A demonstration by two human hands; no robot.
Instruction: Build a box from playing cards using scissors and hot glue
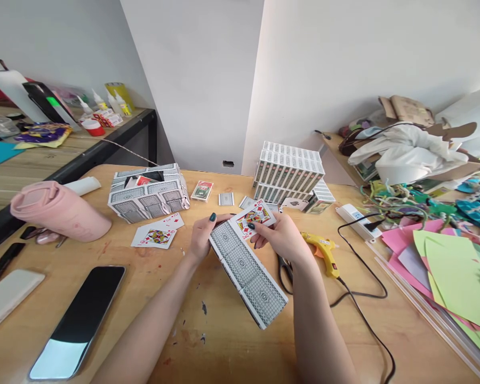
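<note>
My left hand (202,237) grips the far left end of a long box covered in grey-patterned playing cards (248,266), which is tilted toward me. Between the thumb and fingers of my right hand (286,237) is a face-up playing card (253,217) with a red diamond court figure. That card lies against the box's far end; whether it is stuck there I cannot tell. Black-handled scissors (285,274) lie partly behind my right wrist. Just right of that arm rests a yellow glue gun (324,252). Loose cards (154,237) lie left of my left hand.
A card-covered box with an opening (149,198) and a card pack (202,191) stand at the back. Stacked card packs (290,168) rise behind my right hand. A pink tumbler (62,210) and phone (80,320) are left. The glue gun's cord runs right near a power strip (358,221).
</note>
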